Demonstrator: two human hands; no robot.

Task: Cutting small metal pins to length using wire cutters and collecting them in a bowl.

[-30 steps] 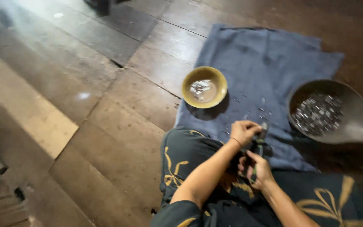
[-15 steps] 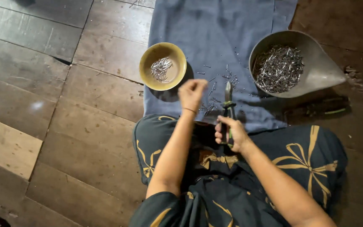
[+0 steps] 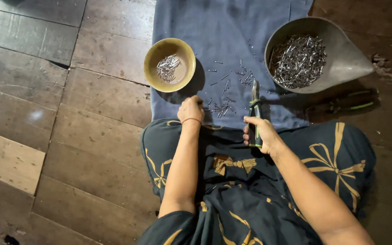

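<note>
Two bowls (image 3: 169, 65) — one pliers (image 3: 254, 114)

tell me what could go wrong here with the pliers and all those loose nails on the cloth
The loose nails lie scattered on the blue cloth right by the left hand; a point could prick the fingers.

The pliers in the right hand point toward the metal scoop; a slip might knock it and spill its nails.

The yellow bowl sits at the cloth's edge, so a tug on the cloth could tip it.
</note>
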